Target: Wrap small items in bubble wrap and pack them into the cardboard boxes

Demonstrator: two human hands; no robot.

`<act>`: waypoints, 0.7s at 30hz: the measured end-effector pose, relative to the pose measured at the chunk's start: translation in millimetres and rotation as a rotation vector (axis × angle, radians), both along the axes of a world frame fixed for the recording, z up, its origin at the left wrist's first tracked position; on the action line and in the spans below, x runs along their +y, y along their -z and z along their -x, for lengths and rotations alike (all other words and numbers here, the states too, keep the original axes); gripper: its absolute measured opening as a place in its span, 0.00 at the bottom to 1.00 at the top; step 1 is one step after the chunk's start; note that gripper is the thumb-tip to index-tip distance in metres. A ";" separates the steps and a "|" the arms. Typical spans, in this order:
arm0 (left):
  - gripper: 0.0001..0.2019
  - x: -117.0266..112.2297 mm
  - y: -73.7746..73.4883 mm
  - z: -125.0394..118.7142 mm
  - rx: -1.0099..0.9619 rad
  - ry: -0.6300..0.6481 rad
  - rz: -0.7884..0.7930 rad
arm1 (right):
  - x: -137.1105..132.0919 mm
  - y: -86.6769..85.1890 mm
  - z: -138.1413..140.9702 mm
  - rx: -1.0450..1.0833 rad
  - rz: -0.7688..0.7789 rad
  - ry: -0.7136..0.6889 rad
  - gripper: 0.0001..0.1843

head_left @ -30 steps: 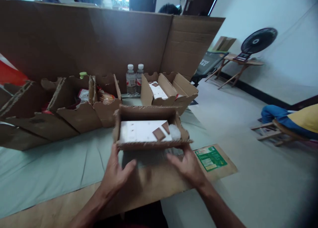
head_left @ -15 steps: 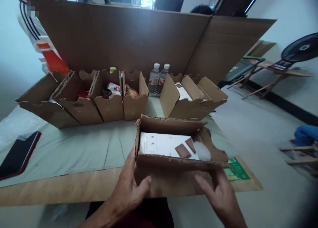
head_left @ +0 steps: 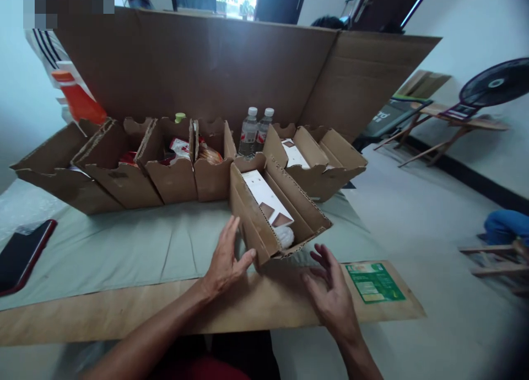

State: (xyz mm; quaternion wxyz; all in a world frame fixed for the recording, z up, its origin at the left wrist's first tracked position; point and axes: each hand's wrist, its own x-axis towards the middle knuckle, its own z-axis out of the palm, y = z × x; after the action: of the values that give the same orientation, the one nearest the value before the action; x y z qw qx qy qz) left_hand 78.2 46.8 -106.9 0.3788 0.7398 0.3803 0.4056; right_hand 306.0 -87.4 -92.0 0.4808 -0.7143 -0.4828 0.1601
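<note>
A brown cardboard box [head_left: 256, 225] with an open top stands askew at the table's front middle, its far end turned toward the row of boxes. Inside lies a long white carton [head_left: 261, 191] with brown squares printed on it, and a whitish round wad [head_left: 285, 236] sits at the near end. My left hand [head_left: 228, 261] is spread at the box's near left side; its thumb touches or nearly touches the near corner. Off the near right corner, my right hand [head_left: 330, 289] is open, fingers slightly curled and apart from the box.
Several cardboard bins [head_left: 171, 181] holding packets stand in a row behind, with a divided box [head_left: 322, 176] to the right. Two water bottles [head_left: 248, 134] stand between them before a tall cardboard panel [head_left: 198, 71]. A phone [head_left: 25, 253] lies left, a green leaflet [head_left: 375, 282] right.
The box has swung from lying crosswise to pointing away from me, its far end now near the row. My right hand has come off it and moved left; my left hand shifted forward.
</note>
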 end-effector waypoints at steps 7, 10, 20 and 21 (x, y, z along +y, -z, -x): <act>0.53 9.8 5.7 3.5 0.060 0.209 0.051 | 53.7 -7.0 6.0 -0.001 0.112 -0.055 0.23; 0.51 25.8 4.1 5.5 0.054 0.186 0.035 | 67.5 -10.3 8.8 -0.089 0.064 -0.081 0.19; 0.26 88.7 -19.6 -12.8 0.164 -0.234 0.115 | 136.7 12.2 -10.7 -0.207 -0.087 -0.106 0.19; 0.27 87.1 -18.8 -13.6 0.156 -0.241 0.122 | 135.8 16.5 -11.2 -0.218 -0.092 -0.116 0.18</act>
State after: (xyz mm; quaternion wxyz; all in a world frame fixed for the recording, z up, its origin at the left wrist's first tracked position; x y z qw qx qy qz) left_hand 91.8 133.9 -88.2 0.3407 0.6937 0.5187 0.3656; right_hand 317.3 48.4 -108.5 0.4476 -0.6755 -0.5795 0.0866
